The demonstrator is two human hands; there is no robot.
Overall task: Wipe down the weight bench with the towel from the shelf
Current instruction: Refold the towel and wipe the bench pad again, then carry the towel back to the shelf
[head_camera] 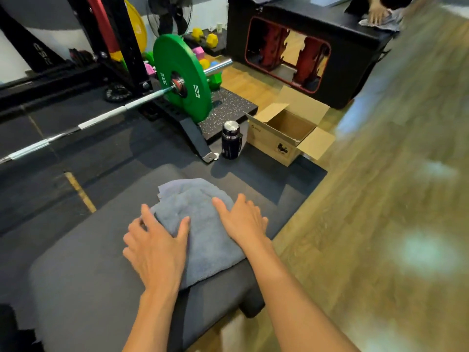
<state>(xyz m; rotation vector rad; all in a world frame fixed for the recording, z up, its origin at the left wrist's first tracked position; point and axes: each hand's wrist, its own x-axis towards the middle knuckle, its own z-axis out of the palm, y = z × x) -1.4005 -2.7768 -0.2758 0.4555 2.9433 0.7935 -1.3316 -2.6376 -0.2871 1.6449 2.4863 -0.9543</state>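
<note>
From the head view, you have the towel (200,219) on the weight bench (83,275), bunched in a soft heap near the right edge of the pad. Both of your hands press down on it. Your left hand (157,245) lies flat with its fingers spread wide: the thumb is on the cloth, and the outer fingers seem to reach past the towel's left edge onto the bare pad. Your right hand (243,219) lies flat on the towel's right side, fingers straight and close together, not pinching anything. The towel's long way runs away from you, the same way the bench runs, and its far tip sits close to the far end of the pad. Most of the bare pad lies to the left of the towel and back toward you, so your left hand is the nearer one to it. I think the next wipe should slide that way. The towel is gray-blue, thick and fluffy, with folds. The pad is dark, smooth and flat with round corners. Past the bench stand a dark bottle (230,143) with a shiny cap and an open cardboard box (286,138).
</note>
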